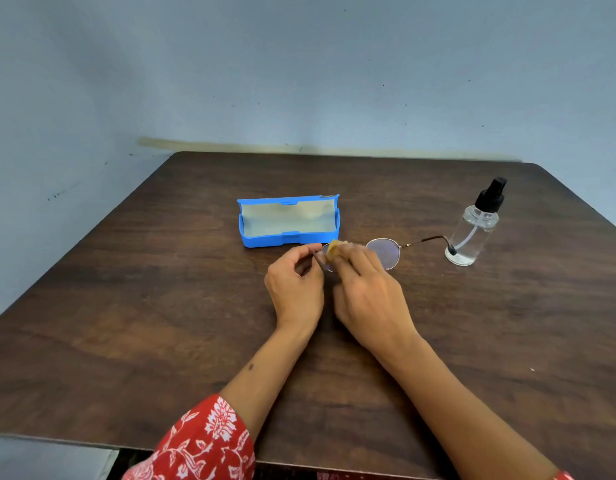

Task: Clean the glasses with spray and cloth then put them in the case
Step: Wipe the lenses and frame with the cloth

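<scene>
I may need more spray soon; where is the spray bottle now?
In the head view, the spray bottle stands upright on the table's right side, beside the glasses' temple tip.

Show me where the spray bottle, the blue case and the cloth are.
spray bottle (pixel 474 233): head view, on its clear body.
blue case (pixel 289 238): head view, on its front wall.
cloth (pixel 333 249): head view, on the yellowish wad.

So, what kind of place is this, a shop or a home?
Probably a plain room at home, though I cannot be sure. A dark wooden table stands against a bare, marked blue-grey wall, and only personal things lie on it: a blue glasses case and a spray bottle. Nothing suggests a shop.
</scene>
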